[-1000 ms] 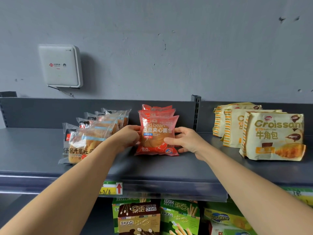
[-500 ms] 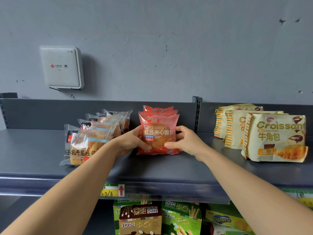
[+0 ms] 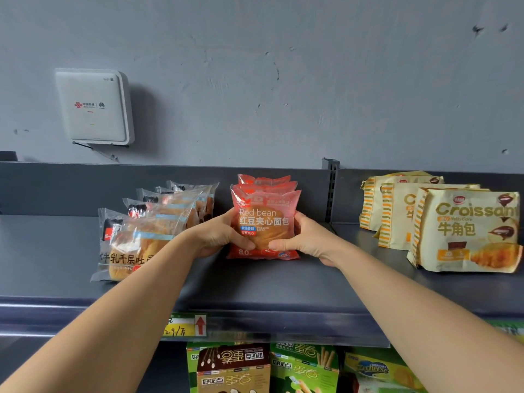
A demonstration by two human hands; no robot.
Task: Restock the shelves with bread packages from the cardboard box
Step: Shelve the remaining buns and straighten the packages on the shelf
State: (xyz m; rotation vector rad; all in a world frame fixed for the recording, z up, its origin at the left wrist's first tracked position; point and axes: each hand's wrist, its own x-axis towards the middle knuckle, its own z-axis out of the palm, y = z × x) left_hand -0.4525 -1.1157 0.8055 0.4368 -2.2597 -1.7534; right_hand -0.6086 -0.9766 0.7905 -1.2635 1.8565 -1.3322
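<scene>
While both hands clasp it from either side, the front red bean bread package [image 3: 263,222] stands upright near the middle of the dark grey metal shelf [image 3: 255,287], its crimped lower seam down at the deck. The left hand [image 3: 217,236] curls round its left edge with the thumb pressed on the glossy red film, and the right hand [image 3: 307,239] mirrors that on the right edge. The film is translucent, showing a round tan bun inside. More red packs [image 3: 266,181] of the same kind stand in a file directly behind it, toward 12 o'clock.

At 9 o'clock from the held pack, a slanting row of clear-wrapped sliced toast packages [image 3: 147,231] leans back, and the left forearm crosses in front of the nearest one, hiding part of its label. At 3 o'clock, past a slotted shelf upright [image 3: 330,191], stand matte cream croissant bags [image 3: 465,231] with striped edges. At 10 o'clock a white, rounded square router box [image 3: 93,106] hangs on the rough grey wall [image 3: 283,66]. At 7 o'clock a yellow price label [image 3: 184,326] with a red arrow sits on the shelf lip, and at 6 o'clock green and brown cardboard boxes of biscuit sticks [image 3: 235,367] fill the tier below.
</scene>
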